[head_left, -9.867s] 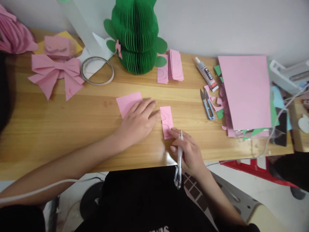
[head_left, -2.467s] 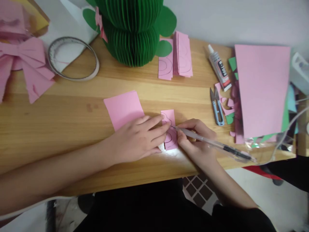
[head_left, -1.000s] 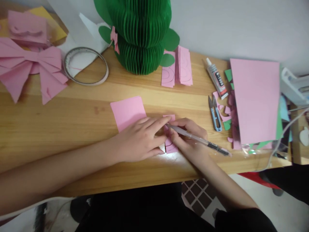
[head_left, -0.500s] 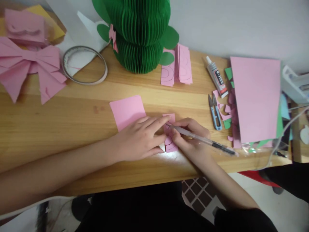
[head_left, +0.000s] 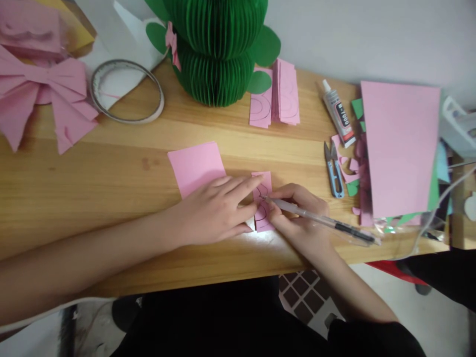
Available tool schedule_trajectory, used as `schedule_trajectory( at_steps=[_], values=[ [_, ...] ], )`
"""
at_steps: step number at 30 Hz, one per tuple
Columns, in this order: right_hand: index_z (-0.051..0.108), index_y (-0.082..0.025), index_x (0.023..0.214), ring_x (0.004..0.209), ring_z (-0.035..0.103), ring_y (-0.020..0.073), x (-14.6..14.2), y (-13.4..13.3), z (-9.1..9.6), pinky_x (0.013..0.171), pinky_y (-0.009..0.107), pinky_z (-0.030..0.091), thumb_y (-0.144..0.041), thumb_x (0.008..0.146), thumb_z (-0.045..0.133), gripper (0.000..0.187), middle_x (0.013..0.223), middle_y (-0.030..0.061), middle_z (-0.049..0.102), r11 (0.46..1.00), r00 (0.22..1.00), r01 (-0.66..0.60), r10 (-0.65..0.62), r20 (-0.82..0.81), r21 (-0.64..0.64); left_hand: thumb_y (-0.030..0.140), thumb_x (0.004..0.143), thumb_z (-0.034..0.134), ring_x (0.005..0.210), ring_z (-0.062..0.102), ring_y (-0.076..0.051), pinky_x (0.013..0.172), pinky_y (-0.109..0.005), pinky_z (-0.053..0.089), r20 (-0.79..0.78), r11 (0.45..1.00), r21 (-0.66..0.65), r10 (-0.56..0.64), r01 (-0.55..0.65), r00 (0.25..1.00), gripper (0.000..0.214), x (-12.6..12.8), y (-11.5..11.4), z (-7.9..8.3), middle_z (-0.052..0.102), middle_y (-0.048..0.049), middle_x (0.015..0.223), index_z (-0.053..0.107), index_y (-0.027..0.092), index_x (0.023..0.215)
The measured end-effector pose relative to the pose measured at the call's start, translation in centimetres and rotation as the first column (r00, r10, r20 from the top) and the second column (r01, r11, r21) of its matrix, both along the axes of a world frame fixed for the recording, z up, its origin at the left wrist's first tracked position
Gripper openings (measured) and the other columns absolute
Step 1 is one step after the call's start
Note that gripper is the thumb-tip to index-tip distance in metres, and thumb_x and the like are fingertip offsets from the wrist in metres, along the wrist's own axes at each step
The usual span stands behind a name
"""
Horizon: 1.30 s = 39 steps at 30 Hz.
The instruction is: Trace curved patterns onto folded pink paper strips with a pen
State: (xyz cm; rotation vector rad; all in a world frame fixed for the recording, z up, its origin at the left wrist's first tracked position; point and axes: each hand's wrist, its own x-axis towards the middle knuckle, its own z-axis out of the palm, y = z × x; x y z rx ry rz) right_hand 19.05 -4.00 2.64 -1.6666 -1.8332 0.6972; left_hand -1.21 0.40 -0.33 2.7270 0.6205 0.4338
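The right hand (head_left: 303, 217) pinches a clear plastic pen (head_left: 323, 220) at a pink paper rectangle (head_left: 263, 218), the left hand (head_left: 219, 210) outspread against it

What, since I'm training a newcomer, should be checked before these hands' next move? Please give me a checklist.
1. Slim translucent plastic pen gripped by right hand: ok.
2. Pen tip touching the small pink rectangular paper strip: cannot tell; too small.
3. Strip steadied: ok, left hand has fingers over it.
4. Strip fully in view: not ok, the hands cover parts.
5. Blue-handled metal snips apart from both hands: ok.
6. Snips' blades closed: not ok, they stand spread.
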Motion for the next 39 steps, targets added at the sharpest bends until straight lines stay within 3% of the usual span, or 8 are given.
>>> schedule_trajectory(
  at_steps=[12, 15, 19, 21, 24, 29, 32, 39],
  values=[
    [0.07, -0.021, 0.084, 0.057, 0.066, 0.0124, 0.1, 0.0, -0.5, 0.054, 0.025, 0.052, -0.023, 0.08, 0.069, 0.004, 0.073, 0.0, 0.074, 0.991, 0.982, -0.016, -0.01, -0.187, -0.136, 0.043, 0.092, 0.064, 0.12, 0.062, -0.032, 0.096, -0.043, 0.049, -0.008, 0.999, 0.038, 0.008, -0.008, 1.0, 0.029, -0.1, -0.1, -0.2, 0.051, -0.0208, 0.145, 0.065, 0.017, 0.106],
    [0.07, -0.022, 0.083, 0.056, 0.065, 0.0118, 0.2, -0.1, -0.5, 0.051, 0.023, 0.051, -0.022, 0.08, 0.071, 0.004, 0.072, -0.0014, 0.074, 0.992, 0.955, 0.061, -0.089, -0.284, -0.109, 0.042, 0.092, 0.064, 0.124, 0.06, -0.032, 0.096, -0.042, 0.049, -0.029, 1.0, 0.029, -0.002, 0.002, 1.0, 0.03, -0.1, -0.1, -0.1, 0.05, -0.0204, 0.146, 0.064, 0.018, 0.11],
    [0.069, -0.023, 0.09, 0.066, 0.07, 0.0137, 0.8, -1.0, -0.6, 0.061, 0.025, 0.057, -0.025, 0.087, 0.069, 0.004, 0.078, -0.0007, 0.075, 0.98, 0.912, 0.194, -0.197, -0.359, -0.046, 0.042, 0.092, 0.064, 0.123, 0.06, -0.034, 0.095, -0.042, 0.049, -0.054, 0.999, 0.035, -0.016, 0.017, 0.998, 0.031, -0.1, 0.0, 0.0, 0.051, -0.0222, 0.145, 0.064, 0.017, 0.111],
    [0.068, -0.024, 0.099, 0.071, 0.072, 0.0159, 1.2, -2.0, -0.6, 0.065, 0.029, 0.059, -0.027, 0.091, 0.066, 0.009, 0.084, 0.0011, 0.076, 0.984, 0.949, 0.178, -0.174, -0.262, -0.007, 0.041, 0.093, 0.062, 0.125, 0.059, -0.034, 0.097, -0.043, 0.049, -0.059, 0.999, 0.03, -0.019, 0.021, 0.998, 0.03, -0.2, 0.0, 0.1, 0.05, -0.0222, 0.146, 0.064, 0.016, 0.11],
    [0.067, -0.024, 0.11, 0.086, 0.074, 0.0199, 1.6, -3.4, -0.6, 0.074, 0.033, 0.061, -0.026, 0.094, 0.062, 0.017, 0.097, 0.0052, 0.077, 0.994, 0.999, 0.045, -0.045, 0.001, 0.095, 0.041, 0.096, 0.059, 0.129, 0.055, -0.033, 0.1, -0.042, 0.047, -0.058, 1.0, 0.014, -0.025, 0.026, 0.998, 0.028, -0.3, 0.0, 0.1, 0.05, -0.02, 0.146, 0.064, 0.016, 0.107],
    [0.064, -0.021, 0.116, 0.096, 0.071, 0.0242, 1.7, -4.7, -1.7, 0.079, 0.037, 0.058, -0.019, 0.092, 0.062, 0.024, 0.097, 0.0075, 0.077, 0.926, 0.948, -0.206, 0.108, 0.3, 0.318, 0.041, 0.096, 0.059, 0.13, 0.055, -0.029, 0.104, -0.041, 0.046, -0.042, 0.997, 0.08, -0.015, 0.019, 0.999, 0.029, -0.3, 0.1, -0.2, 0.055, -0.0163, 0.143, 0.064, 0.017, 0.111],
    [0.062, -0.023, 0.118, 0.097, 0.071, 0.0253, 1.6, -4.9, -2.5, 0.079, 0.039, 0.054, -0.018, 0.09, 0.065, 0.029, 0.097, 0.0053, 0.079, 0.889, 0.924, -0.251, 0.101, 0.369, 0.383, 0.04, 0.098, 0.056, 0.129, 0.056, -0.029, 0.103, -0.041, 0.046, -0.007, 0.989, 0.145, -0.02, 0.021, 1.0, 0.029, -0.4, 0.0, -0.2, 0.059, -0.0161, 0.139, 0.067, 0.016, 0.109],
    [0.061, -0.023, 0.116, 0.091, 0.069, 0.0231, 1.3, -4.7, -2.5, 0.077, 0.035, 0.049, -0.018, 0.089, 0.066, 0.028, 0.095, 0.0028, 0.08, 0.875, 0.907, -0.278, 0.103, 0.409, 0.396, 0.038, 0.1, 0.051, 0.125, 0.057, -0.028, 0.108, -0.042, 0.043, 0.029, 0.966, 0.234, -0.118, 0.108, 0.993, 0.031, -1.0, -0.4, 0.4, 0.065, -0.0143, 0.13, 0.069, 0.014, 0.108]
  ],
)
